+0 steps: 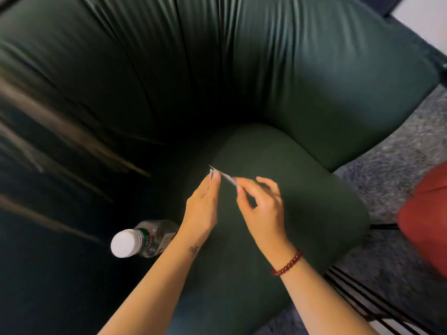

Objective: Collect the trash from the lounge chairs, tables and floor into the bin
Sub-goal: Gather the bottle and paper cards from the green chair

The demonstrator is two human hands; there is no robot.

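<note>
A small pale scrap of paper or wrapper [226, 176] is pinched between both hands above the dark green lounge chair seat [302, 194]. My left hand [202, 206] grips its upper left end with thumb and fingertips. My right hand [262, 206], with a red bead bracelet on its wrist, holds the lower right end between thumb and forefinger, other fingers spread. A clear plastic bottle [145, 238] with a white cap lies on the seat just left of my left wrist. No bin is in view.
The chair's green backrest [242, 68] curves around the seat. Grey carpet [399, 151] lies to the right, with a red cushion or seat [425, 213] at the right edge and black metal chair legs [362, 293] below. Blurred strands of hair hang at left.
</note>
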